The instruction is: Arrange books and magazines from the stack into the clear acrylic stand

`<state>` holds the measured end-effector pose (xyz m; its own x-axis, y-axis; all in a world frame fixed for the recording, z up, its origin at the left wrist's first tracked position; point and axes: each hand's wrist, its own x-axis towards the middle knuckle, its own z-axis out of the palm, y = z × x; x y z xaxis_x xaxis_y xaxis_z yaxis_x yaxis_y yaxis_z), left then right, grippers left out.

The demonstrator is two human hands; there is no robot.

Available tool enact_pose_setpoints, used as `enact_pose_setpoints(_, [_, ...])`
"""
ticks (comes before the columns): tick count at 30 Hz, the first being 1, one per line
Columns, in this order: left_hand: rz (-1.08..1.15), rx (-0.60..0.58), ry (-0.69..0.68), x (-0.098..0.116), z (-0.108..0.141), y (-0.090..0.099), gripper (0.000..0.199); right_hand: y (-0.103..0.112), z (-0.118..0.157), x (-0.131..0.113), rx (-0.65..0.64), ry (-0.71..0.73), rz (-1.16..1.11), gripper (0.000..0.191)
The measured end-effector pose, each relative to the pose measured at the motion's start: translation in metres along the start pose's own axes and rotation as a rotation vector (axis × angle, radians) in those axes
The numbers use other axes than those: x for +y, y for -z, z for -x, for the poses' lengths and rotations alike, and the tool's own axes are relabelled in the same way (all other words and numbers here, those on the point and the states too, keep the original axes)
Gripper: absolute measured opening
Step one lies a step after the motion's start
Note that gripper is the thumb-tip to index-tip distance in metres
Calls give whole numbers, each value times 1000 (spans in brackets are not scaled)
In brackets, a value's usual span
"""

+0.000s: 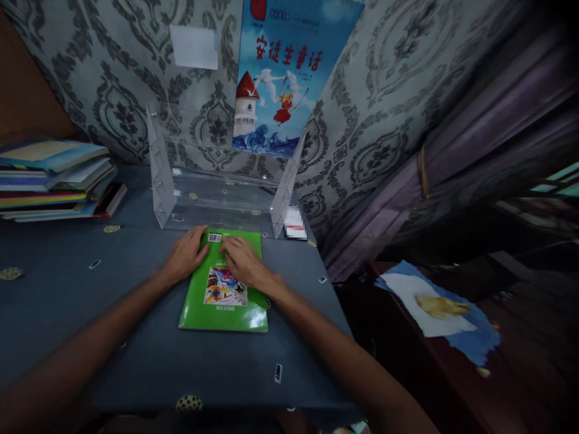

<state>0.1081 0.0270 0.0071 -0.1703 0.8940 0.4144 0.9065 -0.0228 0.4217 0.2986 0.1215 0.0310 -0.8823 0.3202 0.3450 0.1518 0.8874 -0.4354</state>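
Note:
A green book lies on the cloth-covered table, its printed picture and text turned upside down to me. My left hand grips its upper left edge, with the thumb over the cover. On the upper right part of the cover rests my right hand, fingers apart and slightly bent, holding nothing. A barcode label shows between the hands at the top of the book. Just beyond them stands a clear plastic book rack with stepped shelves and nothing on it.
A stack of books sits at the left. A small white box, partly blurred out, stands right of the rack. Behind, a blue poster hangs on patterned wallpaper. A purple curtain and a low reddish surface are at the right.

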Motion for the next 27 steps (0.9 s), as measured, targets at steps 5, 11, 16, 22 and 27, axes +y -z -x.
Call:
enact_pose_setpoints(5, [29, 32, 20, -4, 2, -2, 53, -17, -40, -8, -80, 33, 22, 26])
enact_pose_setpoints(11, [-17, 24, 10, -4, 1, -2, 52, -20, -42, 1, -73, -19, 41, 31])
enact_pose_setpoints(16, [-56, 18, 16, -1, 1, -1, 43, -13, -28, 7, -20, -45, 42, 35])
enact_pose_setpoints(22, [-76, -5, 16, 2, 1, 2, 36, 2, 1, 29, 31, -102, -16, 33])
enact_pose_setpoints(27, [-101, -15, -3, -1, 0, -1, 37, 13, 35, 55, 151, -204, -64, 26])
